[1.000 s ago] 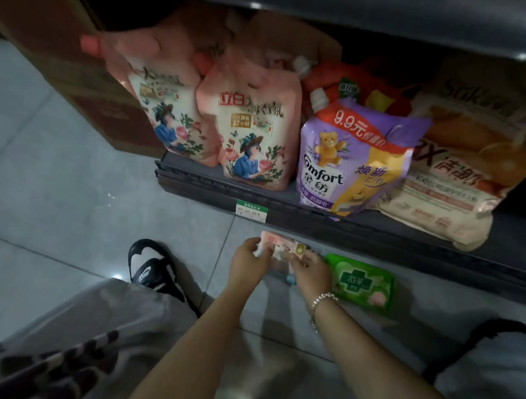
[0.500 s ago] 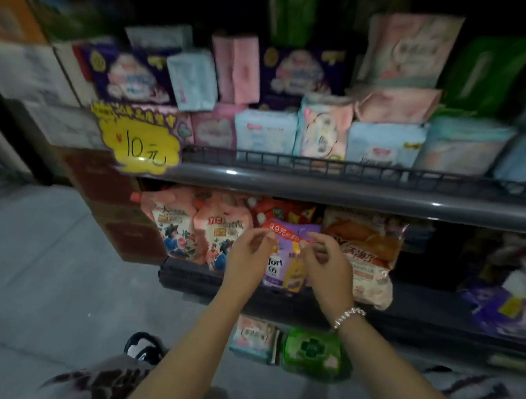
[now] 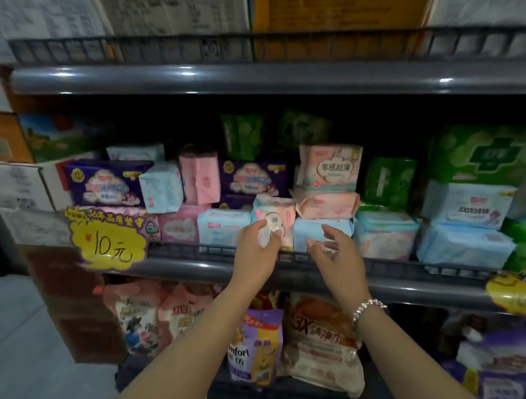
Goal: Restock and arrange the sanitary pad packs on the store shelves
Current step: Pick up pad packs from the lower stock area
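At the left end of the middle shelf (image 3: pixel 187 267), a yellow price tag (image 3: pixel 110 244) hangs over the rail, with purple, blue and pink sanitary pad packs (image 3: pixel 162 188) stacked unevenly behind it. Moving right, the left hand (image 3: pixel 256 252) has its grip clamped on a small pink-and-white pack (image 3: pixel 274 220), thumb and fingers curled round its lower edge, holding it upright just behind the rail between a pale blue pack (image 3: pixel 222 226) and another blue one (image 3: pixel 322 232). Beside it, the right hand (image 3: pixel 337 258) hovers with fingers apart and relaxed, holding nothing, near the rail. Farther right, blue, white and green packs fill the row. Judging by this, the shelf is largely stocked and this pack is nearly seated; it seems to need pushing back and squaring up, and the tilted packs on the left look unarranged. Below, detergent pouches (image 3: pixel 256 343) sit on the lower shelf.
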Tool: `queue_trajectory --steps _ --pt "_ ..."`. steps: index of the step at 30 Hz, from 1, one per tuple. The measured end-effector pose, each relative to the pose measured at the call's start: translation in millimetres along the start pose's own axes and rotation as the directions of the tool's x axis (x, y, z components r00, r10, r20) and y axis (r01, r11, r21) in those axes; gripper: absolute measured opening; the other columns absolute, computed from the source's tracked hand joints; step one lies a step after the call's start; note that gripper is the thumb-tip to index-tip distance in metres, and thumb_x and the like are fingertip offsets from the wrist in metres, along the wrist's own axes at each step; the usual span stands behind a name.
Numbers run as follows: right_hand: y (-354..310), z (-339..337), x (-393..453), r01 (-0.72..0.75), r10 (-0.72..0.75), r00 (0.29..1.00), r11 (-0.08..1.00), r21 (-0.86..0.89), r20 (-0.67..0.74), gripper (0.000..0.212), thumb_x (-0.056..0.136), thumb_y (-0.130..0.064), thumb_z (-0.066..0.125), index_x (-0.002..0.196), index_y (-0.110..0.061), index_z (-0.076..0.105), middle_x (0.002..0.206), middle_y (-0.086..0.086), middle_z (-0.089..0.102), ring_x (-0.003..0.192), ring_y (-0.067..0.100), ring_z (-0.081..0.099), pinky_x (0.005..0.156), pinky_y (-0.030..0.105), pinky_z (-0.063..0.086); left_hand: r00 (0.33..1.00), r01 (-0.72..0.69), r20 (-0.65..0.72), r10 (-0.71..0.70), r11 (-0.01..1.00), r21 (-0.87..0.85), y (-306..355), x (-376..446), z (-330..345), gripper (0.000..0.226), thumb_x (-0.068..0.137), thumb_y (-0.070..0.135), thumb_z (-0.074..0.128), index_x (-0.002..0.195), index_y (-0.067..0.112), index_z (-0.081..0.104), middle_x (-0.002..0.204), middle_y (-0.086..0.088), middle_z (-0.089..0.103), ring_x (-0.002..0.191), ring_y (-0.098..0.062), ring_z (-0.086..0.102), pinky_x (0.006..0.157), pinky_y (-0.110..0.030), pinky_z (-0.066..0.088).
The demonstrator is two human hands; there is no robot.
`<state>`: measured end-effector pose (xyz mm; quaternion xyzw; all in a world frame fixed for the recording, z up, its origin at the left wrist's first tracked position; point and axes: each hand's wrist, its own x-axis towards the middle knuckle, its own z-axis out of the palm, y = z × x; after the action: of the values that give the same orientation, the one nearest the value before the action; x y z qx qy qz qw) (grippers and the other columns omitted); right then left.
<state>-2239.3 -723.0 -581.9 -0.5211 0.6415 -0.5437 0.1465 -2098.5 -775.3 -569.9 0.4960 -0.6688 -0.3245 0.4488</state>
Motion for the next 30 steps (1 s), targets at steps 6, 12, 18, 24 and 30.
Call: queue_trajectory --steps 6,12,18,24,30 --pt "-3.7 13.1 31.4 0.01 -0.015 0.986 0.999 0.033 0.169 0.054 0.093 -0.03 0.06 0.142 -0.021 0.04 0.142 -0.003 0.042 0.114 0.004 0.043 0.097 0.021 0.039 1.0 -0.021 -0.019 0.024 0.989 0.144 -17.1 62.6 4.5 0.055 0.094 0.032 0.051 0.145 0.016 0.037 0.149 -0.009 0.036 0.138 -0.026 0.034 0.114 -0.046 0.028" --pt "-0.8 28.2 47.1 0.008 -0.002 0.982 1.0 -0.03 0.189 0.05 0.095 -0.032 0.057 0.141 -0.018 0.044 0.12 -0.009 0.043 0.11 0.006 0.04 0.094 0.021 0.032 0.995 0.012 0.092 -0.037 0.964 0.264 -15.4 99.5 -1.2 0.069 0.091 0.055 0.052 0.15 0.03 0.027 0.144 -0.005 0.045 0.134 -0.027 0.039 0.111 -0.05 0.032" --pt "4.1 36.6 50.2 0.042 -0.028 0.982 0.996 -0.073 0.189 0.03 0.095 -0.034 0.054 0.122 -0.022 0.059 0.109 -0.009 0.051 0.116 0.02 0.041 0.091 0.028 0.033 0.993 0.111 0.047 -0.109 0.992 -0.053 -11.9 105.9 -12.6 0.021 0.091 0.021 0.065 0.105 0.005 0.063 0.101 -0.007 0.065 0.073 -0.01 0.059 0.06 -0.016 0.05" --pt "-3.2 38.3 42.4 0.038 -0.045 0.991 0.997 0.061 0.123 0.047 0.092 -0.039 0.058 0.136 -0.024 0.051 0.133 -0.008 0.055 0.128 0.014 0.044 0.109 0.043 0.036 0.978 0.199 0.028 -0.207 0.881 -0.43 -4.5 84.5 -24.2 0.006 0.087 0.018 0.069 0.085 0.013 0.066 0.094 -0.005 0.069 0.1 -0.027 0.064 0.091 -0.041 0.053" --pt "-36.4 30.8 24.3 0.083 -0.084 0.996 0.967 0.239 -0.005 0.046 0.092 -0.035 0.058 0.136 -0.028 0.05 0.126 -0.018 0.047 0.122 0.004 0.043 0.104 0.027 0.039 0.975 0.164 0.019 -0.223 0.657 -0.736 27.9 58.9 -62.4 0.007 0.093 0.016 0.062 0.086 0.013 0.062 0.083 -0.001 0.067 0.077 -0.014 0.063 0.063 -0.027 0.054"
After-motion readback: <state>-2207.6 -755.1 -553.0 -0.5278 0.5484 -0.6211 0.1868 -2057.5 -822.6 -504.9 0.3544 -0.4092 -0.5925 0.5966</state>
